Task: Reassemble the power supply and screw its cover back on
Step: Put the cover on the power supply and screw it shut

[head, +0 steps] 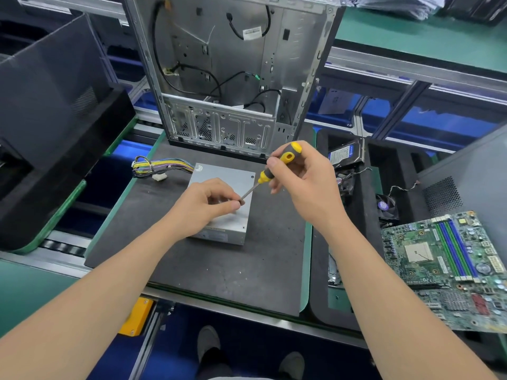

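We see a silver metal power supply box [223, 175] lying flat mid-table on the dark grey table [219, 270], nearer its far edge. Above it, our right hand [304, 176] wraps its grip round a yellow-and-grey screwdriver [265, 176]; our left hand [208, 207] pinches the shaft's tip.

Screwdriver [266, 174] tip — behind left fingers [229, 205]

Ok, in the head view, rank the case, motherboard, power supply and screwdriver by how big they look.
1. case
2. motherboard, though the frame edge cuts it off
3. power supply, partly hidden behind the left hand
4. screwdriver, long but thin
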